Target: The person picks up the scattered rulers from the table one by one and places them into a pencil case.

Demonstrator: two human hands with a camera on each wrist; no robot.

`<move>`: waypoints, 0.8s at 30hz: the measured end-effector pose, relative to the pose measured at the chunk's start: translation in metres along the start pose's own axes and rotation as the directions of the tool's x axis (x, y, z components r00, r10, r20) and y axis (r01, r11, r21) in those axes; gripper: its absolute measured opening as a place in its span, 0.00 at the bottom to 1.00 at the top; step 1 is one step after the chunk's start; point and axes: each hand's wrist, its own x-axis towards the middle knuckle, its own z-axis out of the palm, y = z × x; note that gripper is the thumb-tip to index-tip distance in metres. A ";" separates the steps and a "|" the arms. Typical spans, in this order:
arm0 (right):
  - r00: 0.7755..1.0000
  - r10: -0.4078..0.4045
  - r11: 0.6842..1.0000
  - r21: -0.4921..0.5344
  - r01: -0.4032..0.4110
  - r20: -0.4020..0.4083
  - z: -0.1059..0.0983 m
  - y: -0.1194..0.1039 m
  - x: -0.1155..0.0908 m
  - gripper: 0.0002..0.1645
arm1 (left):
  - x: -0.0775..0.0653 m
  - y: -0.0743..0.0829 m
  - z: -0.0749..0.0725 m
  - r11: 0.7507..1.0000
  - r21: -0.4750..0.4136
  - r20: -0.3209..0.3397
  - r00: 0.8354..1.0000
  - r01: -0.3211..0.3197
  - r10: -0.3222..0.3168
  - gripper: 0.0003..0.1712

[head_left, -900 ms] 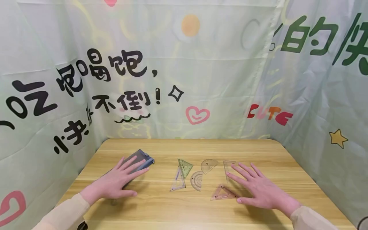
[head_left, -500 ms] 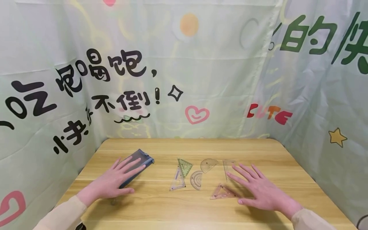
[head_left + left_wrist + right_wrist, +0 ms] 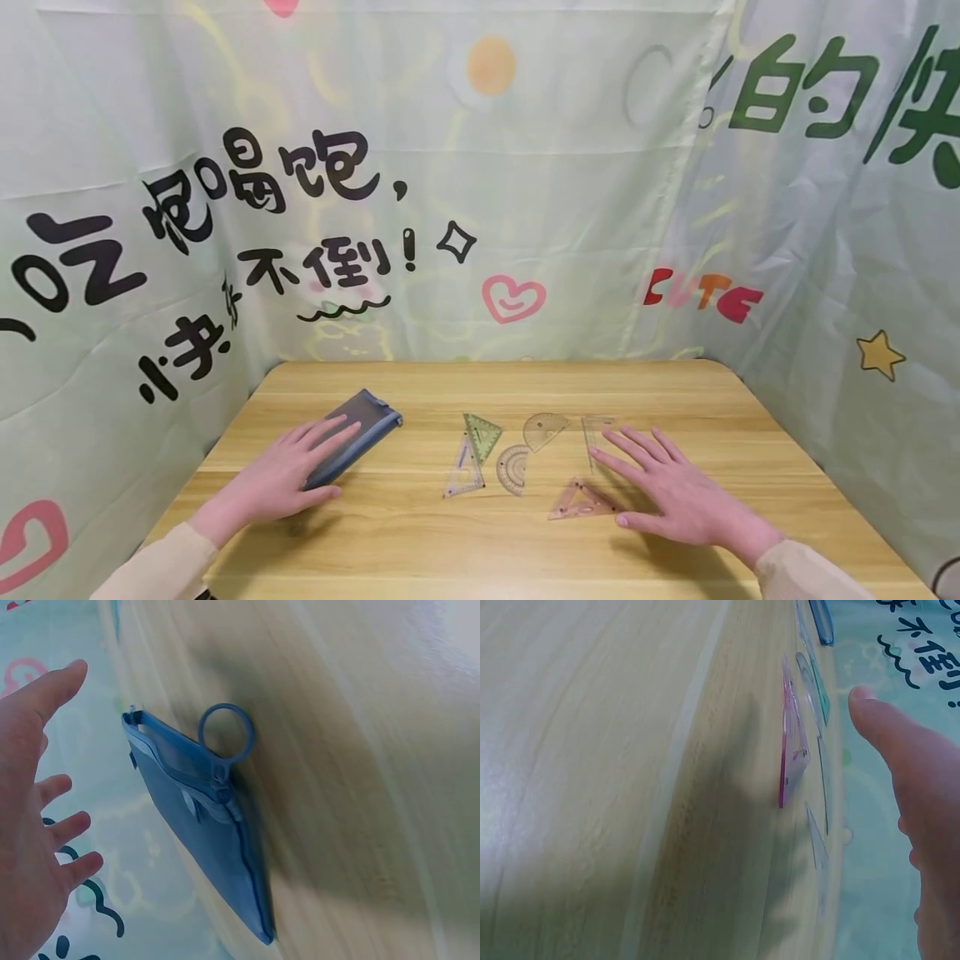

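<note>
My left hand (image 3: 288, 475) hovers over the near part of a dark blue zip pouch (image 3: 367, 423), fingers spread and holding nothing. In the left wrist view the pouch (image 3: 196, 821) lies flat with its zip side gaping and a round pull ring (image 3: 251, 735) at one corner. My right hand (image 3: 678, 496) hovers with fingers spread. Beside its thumb lies a pink set square (image 3: 567, 512). Its fingers overlap a clear set square (image 3: 590, 442) in the head view.
Mid-table lie a green set square (image 3: 487, 433) overlapping a clear one with purplish marks (image 3: 476, 482), and two clear protractors, one nearer (image 3: 507, 473) and one farther (image 3: 542, 432). Printed curtains (image 3: 570, 208) hang around the wooden table (image 3: 465, 550).
My left hand has drawn back slightly toward the near left, baring more of the pouch. The right hand has hardly moved, and the pouch and drawing tools lie as before.
</note>
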 end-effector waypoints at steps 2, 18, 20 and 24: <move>1.000 0.006 1.000 0.003 -0.006 0.003 0.000 0.000 0.001 0.50 | -0.001 -0.001 0.000 1.000 -0.011 0.001 1.000 0.018 -0.018 0.52; 0.989 0.086 0.988 0.119 -0.100 0.121 0.005 -0.005 0.014 0.47 | -0.008 -0.004 0.003 0.991 -0.023 -0.005 0.991 0.135 -0.135 0.51; 0.987 0.092 0.985 0.130 -0.110 0.133 0.006 -0.006 0.015 0.47 | -0.009 -0.005 0.004 0.990 -0.021 -0.006 0.990 0.143 -0.143 0.51; 0.981 0.096 0.983 0.140 -0.120 0.166 0.008 -0.007 0.019 0.46 | -0.011 -0.006 0.005 0.985 -0.016 0.008 0.985 0.171 -0.171 0.52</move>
